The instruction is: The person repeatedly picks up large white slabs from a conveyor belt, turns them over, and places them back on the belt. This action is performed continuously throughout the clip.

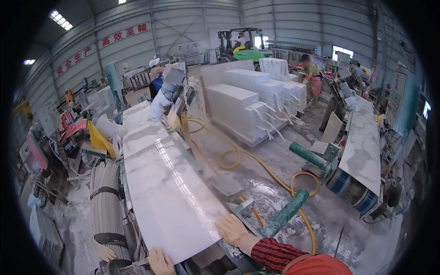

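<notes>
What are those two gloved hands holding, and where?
The marble slab: the right hand lies on its near right corner, the left hand on its near edge.

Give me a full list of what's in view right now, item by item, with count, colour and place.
marble slab: one, white with grey veins, on the bench under both hands
second slab: one, grey-white, on the machine at right
stacked slabs: one pallet, white, centre floor
hose: one, yellow, looping across the wet floor
green handles: two, beside the bench
forklift: one, green, far back
people: several, at the back
left hand: gloved, at slab's near edge
right hand: gloved, flat on slab's corner
</notes>
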`<state>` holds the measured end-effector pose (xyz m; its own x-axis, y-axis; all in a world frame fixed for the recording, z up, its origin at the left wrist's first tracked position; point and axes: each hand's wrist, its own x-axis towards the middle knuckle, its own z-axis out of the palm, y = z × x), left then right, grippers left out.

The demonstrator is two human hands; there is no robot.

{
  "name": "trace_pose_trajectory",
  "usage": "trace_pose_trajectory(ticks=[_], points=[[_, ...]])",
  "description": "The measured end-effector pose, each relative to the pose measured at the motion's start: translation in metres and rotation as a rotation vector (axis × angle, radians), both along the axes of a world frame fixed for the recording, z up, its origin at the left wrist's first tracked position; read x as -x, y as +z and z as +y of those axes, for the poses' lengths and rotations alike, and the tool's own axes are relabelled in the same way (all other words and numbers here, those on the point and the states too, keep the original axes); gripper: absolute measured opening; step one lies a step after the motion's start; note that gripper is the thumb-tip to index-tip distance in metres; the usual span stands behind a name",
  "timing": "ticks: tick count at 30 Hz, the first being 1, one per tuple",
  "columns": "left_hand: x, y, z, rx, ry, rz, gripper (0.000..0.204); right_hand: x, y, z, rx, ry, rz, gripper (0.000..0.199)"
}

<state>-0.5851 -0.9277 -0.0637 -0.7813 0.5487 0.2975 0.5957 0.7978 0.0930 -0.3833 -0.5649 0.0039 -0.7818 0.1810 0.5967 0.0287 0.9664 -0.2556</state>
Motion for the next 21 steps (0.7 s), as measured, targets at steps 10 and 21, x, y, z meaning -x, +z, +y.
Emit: trace_pose_trajectory(ticks=[10,21], points=[[0.001,-0.002,-0.003,-0.059,-0.021,0.028,0.052,0.012,-0.01,0.007,0.012,0.002,0.056,0.026],[-0.005,-0.008,-0.009,-0.056,-0.024,0.029,0.05,0.006,0.001,0.005,0.021,0.005,0.077,0.032]])
